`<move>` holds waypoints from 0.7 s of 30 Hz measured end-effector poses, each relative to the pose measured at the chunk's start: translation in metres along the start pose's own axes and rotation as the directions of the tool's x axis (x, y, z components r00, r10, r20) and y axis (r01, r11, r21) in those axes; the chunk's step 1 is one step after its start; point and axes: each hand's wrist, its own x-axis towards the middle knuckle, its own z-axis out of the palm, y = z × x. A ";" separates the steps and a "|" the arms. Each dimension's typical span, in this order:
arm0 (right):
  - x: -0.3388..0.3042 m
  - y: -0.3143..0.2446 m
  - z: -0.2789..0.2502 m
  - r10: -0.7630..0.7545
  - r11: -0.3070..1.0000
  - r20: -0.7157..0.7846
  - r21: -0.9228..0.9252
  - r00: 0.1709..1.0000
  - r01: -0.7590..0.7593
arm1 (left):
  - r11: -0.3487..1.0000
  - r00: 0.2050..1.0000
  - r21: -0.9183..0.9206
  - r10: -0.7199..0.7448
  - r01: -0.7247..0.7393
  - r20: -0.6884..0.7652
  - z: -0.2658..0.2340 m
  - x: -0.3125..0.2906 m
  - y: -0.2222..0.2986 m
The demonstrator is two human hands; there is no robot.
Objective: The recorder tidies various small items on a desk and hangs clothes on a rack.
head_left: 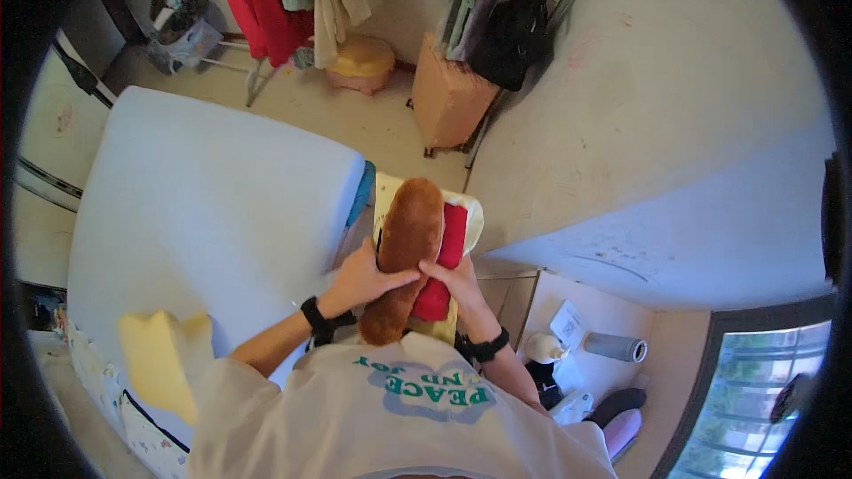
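Note:
In front of my torso I hold a long brown plush roll (411, 222), shaped like a hot dog bun, with a red plush strip (453, 235) along its right side. My left hand (366, 277) grips the roll's left side, its thumb lying across the top. My right hand (454, 280) grasps the right side, over the red strip, with the thumb tip on the brown fur. The fingers underneath are hidden. A pale yellow item with small dark marks (475, 223) shows behind and beside the plush; its kind is unclear. Both wrists wear black bands.
To the left stands a bed with a pale sheet (222, 160) and a yellow cushion (160, 359). Beyond are a clothes rack, a yellow stool (362, 58), an orange-pink suitcase (448, 98) and a black bag (515, 49). A counter with a grey cylinder (612, 347) lies right, near a window.

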 end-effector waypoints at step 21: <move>0.279 -0.080 -0.023 0.213 0.977 0.276 -0.086 0.937 -0.197 | 0.704 0.915 -0.700 0.194 0.121 0.354 -0.098 0.244 -0.006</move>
